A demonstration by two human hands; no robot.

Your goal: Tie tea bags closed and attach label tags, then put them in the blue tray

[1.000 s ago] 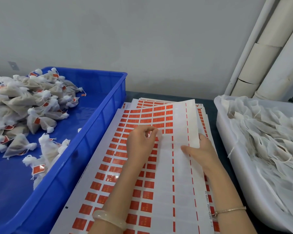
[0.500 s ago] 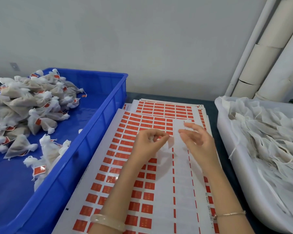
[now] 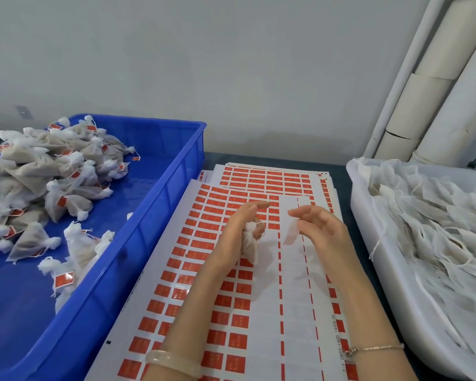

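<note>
My left hand (image 3: 241,225) hovers over the label sheets (image 3: 209,270), its lower fingers curled round a small white tea bag (image 3: 250,243) and its index finger stretched forward. A short way to the right, my right hand (image 3: 323,229) pinches a pale peeled label (image 3: 290,234) that hangs from its fingertips, apart from the bag. The blue tray (image 3: 149,243) stands to the left and holds a pile of tied tea bags with red tags (image 3: 39,188).
A white tub (image 3: 374,270) full of flat untied tea bags (image 3: 437,229) sits at the right. Several sheets of red labels are stacked under my hands on the dark table. Pale pipes (image 3: 423,92) run up the wall at the back right.
My right hand let the lifted sheet strip fall flat and now holds a peeled label. My left hand rose off the sheet, showing the tea bag in its grip.
</note>
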